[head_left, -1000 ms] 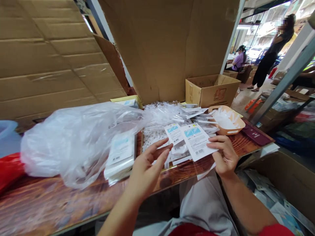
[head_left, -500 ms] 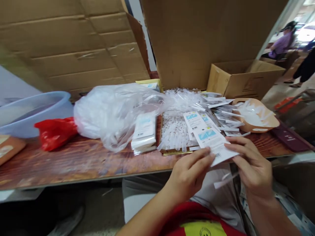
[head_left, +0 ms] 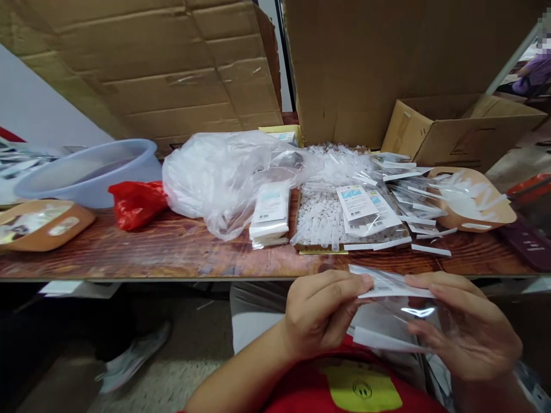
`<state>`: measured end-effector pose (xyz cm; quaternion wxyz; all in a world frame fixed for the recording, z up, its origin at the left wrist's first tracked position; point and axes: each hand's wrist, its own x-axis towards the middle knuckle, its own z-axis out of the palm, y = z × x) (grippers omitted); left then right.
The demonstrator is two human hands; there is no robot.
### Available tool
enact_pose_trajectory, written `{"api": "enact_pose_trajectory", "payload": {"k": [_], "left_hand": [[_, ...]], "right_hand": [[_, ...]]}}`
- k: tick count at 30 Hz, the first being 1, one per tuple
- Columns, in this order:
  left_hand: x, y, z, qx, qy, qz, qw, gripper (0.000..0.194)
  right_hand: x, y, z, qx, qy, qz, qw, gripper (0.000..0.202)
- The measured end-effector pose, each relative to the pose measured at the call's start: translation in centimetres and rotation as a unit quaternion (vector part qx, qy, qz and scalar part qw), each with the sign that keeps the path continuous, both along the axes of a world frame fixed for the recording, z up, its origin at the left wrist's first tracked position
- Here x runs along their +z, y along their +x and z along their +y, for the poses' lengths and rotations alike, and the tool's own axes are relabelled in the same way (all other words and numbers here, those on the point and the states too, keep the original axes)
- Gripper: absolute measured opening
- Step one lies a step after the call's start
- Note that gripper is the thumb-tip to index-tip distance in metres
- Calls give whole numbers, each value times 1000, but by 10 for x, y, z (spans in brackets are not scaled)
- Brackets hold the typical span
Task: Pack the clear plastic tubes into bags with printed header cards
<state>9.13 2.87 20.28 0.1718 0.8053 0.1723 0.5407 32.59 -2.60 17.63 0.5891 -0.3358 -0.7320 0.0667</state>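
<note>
Printed card (head_left: 390, 283) over the lap, just short of the table's near edge, between both hands. Nearly closed at its left end, the left hand (head_left: 322, 312), with a firm pinch on the card. Half open and curved at the other end, the right hand (head_left: 471, 327), with fingers along the upper edge and thumb well below, against a clear plastic sleeve (head_left: 398, 314) (shiny with glare). White strip (head_left: 387, 339) along the sleeve's lower side. Beyond, on the wood-grain table (head_left: 206, 249), a shallow cardboard tray full of translucent plastic tubes (head_left: 318, 221), with sleeved cards (head_left: 356, 203) lying on top. Just to the right, an untidy heap of clear sleeves (head_left: 413, 201), then a peach plastic basket (head_left: 477, 223) holding more translucent pieces, and an open carton (head_left: 469, 135) behind. Left of the tray, a neat stack of sleeved cards (head_left: 270, 212), a bulky translucent bag (head_left: 206, 178), a crumpled red bag (head_left: 136, 205), a pale blue basin (head_left: 90, 186) and an orange basket (head_left: 49, 229).
</note>
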Motion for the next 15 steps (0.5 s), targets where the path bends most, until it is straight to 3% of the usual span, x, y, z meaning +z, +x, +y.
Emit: {"api": "enact_pose_trajectory", "payload": {"k": [4,7,10,12,15], "left_hand": [[1,-2,-4,17,-102,6,995,11],[-1,-4,-7,4,-273,3,962,17],[-3,-10,-9,-77,-418,-40,904,22],[-5,-17,-9,-141,-446,-39,883,21],[-7,-27,-8,-218,-459,0,861,10]], "right_hand": [[-4,-5,7,-25,-31,-2,999,55],[-4,-14,5,-19,-85,44,995,39],[1,-20,3,36,-167,74,982,20],[6,-21,4,93,-212,78,970,9],[7,-22,13,182,-245,60,951,13]]}}
